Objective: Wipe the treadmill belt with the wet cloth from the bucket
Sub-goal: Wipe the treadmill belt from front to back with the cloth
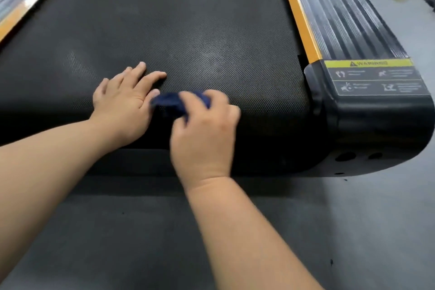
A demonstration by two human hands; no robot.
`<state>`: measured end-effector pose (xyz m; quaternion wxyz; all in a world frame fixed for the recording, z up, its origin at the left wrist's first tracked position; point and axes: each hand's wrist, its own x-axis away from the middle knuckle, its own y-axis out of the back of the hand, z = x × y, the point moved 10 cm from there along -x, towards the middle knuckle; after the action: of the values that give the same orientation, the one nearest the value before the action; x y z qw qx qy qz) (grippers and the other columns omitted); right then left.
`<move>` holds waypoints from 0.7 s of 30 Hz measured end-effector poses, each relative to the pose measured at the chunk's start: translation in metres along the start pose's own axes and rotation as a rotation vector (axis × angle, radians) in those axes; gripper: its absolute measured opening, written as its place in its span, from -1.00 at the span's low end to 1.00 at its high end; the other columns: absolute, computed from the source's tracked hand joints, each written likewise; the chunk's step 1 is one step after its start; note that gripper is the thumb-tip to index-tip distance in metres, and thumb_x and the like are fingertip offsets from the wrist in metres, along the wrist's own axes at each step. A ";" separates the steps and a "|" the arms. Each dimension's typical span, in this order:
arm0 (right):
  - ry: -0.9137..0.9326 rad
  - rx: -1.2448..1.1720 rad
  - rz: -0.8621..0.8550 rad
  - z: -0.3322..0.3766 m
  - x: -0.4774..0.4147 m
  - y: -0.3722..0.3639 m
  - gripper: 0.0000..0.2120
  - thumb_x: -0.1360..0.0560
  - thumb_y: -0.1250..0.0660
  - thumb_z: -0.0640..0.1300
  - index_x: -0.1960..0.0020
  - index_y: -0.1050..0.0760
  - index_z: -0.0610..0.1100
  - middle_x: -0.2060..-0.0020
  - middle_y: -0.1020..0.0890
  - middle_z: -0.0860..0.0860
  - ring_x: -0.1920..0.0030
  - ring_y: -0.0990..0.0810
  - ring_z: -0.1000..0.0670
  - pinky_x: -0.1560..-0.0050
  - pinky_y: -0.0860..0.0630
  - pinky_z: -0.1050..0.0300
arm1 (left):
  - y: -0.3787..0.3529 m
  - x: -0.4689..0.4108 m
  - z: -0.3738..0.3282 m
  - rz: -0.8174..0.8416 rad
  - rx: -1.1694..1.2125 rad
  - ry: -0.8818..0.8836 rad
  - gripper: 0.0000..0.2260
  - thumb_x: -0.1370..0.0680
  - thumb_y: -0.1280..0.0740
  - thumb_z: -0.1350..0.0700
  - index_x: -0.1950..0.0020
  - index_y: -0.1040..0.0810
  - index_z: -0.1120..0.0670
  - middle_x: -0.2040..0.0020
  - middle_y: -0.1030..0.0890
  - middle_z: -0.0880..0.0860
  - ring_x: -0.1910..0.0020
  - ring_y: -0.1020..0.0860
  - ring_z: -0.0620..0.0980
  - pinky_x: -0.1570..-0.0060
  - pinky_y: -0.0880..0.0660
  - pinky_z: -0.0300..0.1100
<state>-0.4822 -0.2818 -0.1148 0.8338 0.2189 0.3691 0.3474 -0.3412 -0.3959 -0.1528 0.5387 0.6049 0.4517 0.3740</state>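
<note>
Right hand (202, 122): I grip the bunched blue cloth (174, 103) with curled fingers, keeping it wadded so pressure goes straight into the belt.
Left hand (124, 99): flat, fingers spread, pressed on the belt just beside the cloth; I judge it braces me as I lean in.
Cloth: on the near end of the belt (188, 30), close to where it curls under, left of centre.
Belt: dull pale smears show farther up, so much is probably not yet wiped.
Rail (348, 19): ribbed, orange-edged, with a warning label (376, 77), well right of my hands.
Bucket: not in view.
</note>
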 end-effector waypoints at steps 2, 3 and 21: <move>0.055 -0.031 0.013 0.002 0.001 0.000 -0.69 -0.30 -0.35 -0.23 -0.02 -0.63 -0.05 -0.04 -0.55 -0.15 0.08 -0.47 -0.21 0.00 -0.28 0.07 | 0.000 0.000 0.003 0.004 0.009 0.005 -0.61 -0.62 0.03 -0.11 -0.46 -0.18 -0.26 -0.56 -0.07 -0.05 -0.52 -0.01 0.00 -0.44 0.12 0.05; 0.036 -0.012 -0.012 -0.015 -0.003 0.011 -0.67 -0.29 -0.35 -0.24 -0.03 -0.63 -0.04 -0.04 -0.54 -0.15 0.07 -0.48 -0.21 -0.01 -0.28 0.07 | 0.000 -0.001 0.004 0.008 0.022 0.007 -0.61 -0.62 0.03 -0.13 -0.46 -0.18 -0.27 -0.55 -0.07 -0.06 -0.52 -0.01 0.00 -0.44 0.12 0.05; 0.063 0.461 0.237 -0.047 -0.099 0.003 -0.62 -0.48 -0.09 -0.08 -0.20 -0.55 -0.03 -0.18 -0.48 -0.13 -0.16 -0.40 -0.22 -0.12 -0.31 0.07 | 0.009 0.011 0.003 -0.063 0.286 -0.041 -0.61 -0.62 -0.16 0.09 -0.44 -0.30 -0.15 -0.53 -0.14 -0.13 -0.51 0.00 -0.18 -0.44 0.19 -0.08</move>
<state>-0.5681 -0.3477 -0.0968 0.7035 0.4339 0.4360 0.3559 -0.3332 -0.3868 -0.1443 0.4674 0.6686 0.5080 0.2765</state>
